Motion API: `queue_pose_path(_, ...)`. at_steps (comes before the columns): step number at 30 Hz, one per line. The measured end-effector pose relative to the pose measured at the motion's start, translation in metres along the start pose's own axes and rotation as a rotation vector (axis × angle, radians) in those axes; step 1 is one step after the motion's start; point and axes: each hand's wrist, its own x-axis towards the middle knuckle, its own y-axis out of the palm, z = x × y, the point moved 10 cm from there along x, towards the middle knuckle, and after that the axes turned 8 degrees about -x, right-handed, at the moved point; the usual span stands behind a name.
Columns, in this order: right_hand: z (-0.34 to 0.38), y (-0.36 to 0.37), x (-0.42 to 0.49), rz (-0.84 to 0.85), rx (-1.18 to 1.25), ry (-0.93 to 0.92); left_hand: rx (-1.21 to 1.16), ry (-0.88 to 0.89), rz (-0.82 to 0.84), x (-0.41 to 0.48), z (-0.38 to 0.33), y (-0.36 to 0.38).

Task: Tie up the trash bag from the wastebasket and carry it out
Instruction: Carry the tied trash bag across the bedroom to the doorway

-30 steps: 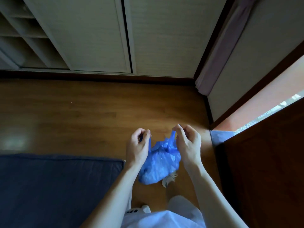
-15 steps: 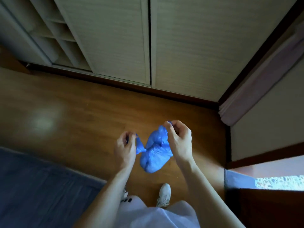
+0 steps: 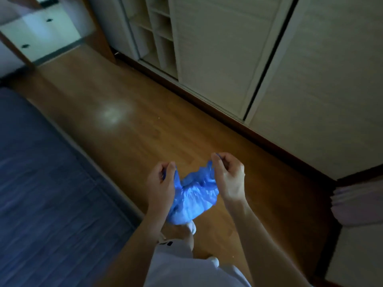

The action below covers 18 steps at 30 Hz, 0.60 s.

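The blue bag [image 3: 192,195] hangs in the air above the wood floor [image 3: 128,129], held up between both hands in front of the person's legs. The left hand [image 3: 160,183] has its grip pinched tight on the bag's left top corner, and the right hand [image 3: 229,177] has its grip pinched tight on the right top corner, so the bag's mouth is drawn out between them while its full belly sags below. A dark blue bed [image 3: 41,193] lies to the left, and pale closet doors [image 3: 217,59] stand beyond the floor.
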Motion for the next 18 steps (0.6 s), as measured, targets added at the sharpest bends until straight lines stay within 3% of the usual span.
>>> queue_pose_path(11, 0.074, 0.172, 0.119, 0.26, -0.052, -0.055, -0.181, -0.164, -0.159, 0.163, 0.008, -0.039)
queue_pose_path(18, 0.12, 0.285, 0.187, 0.323, -0.038, -0.029, -0.114, -0.083, -0.216, 0.275, -0.002, -0.086)
